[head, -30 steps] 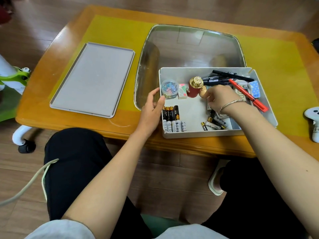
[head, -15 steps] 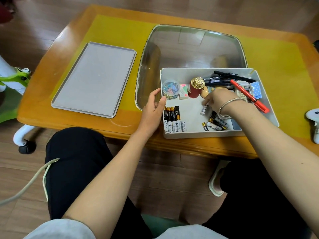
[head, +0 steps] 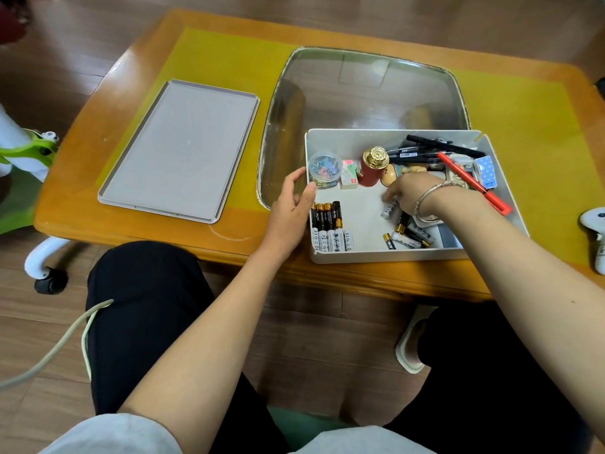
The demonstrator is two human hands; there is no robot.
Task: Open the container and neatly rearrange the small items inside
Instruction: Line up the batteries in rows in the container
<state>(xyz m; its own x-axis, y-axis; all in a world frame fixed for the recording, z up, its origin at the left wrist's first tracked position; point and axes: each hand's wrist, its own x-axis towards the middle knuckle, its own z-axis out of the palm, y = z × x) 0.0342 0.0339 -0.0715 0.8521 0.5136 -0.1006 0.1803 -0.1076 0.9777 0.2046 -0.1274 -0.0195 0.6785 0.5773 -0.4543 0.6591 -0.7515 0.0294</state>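
Note:
The open white container (head: 393,256) sits on the table's near edge. Gripping its left wall is my left hand (head: 289,209), thumb on the rim. Inside, several batteries (head: 330,226) lie in a neat row at the front left. My right hand (head: 411,194) reaches into the middle and pinches one end of a white battery (head: 389,209). More loose batteries (head: 409,237) lie under my wrist. A clear jar of clips (head: 324,170), an eraser box (head: 348,175) and a red bottle with a gold cap (head: 371,167) line the back. Black pens (head: 435,146) and a red pen (head: 471,181) lie at the right.
The container's grey lid (head: 180,149) lies flat on the table's left side. A glass inset (head: 360,90) fills the table's middle behind the container. A blue dotted box (head: 487,170) is in the container's right corner. A white object (head: 595,231) sits at the table's right edge.
My right hand has moved from beside the red bottle down and left to the container's middle, with a white battery now at its fingertips. The left hand has stayed on the wall.

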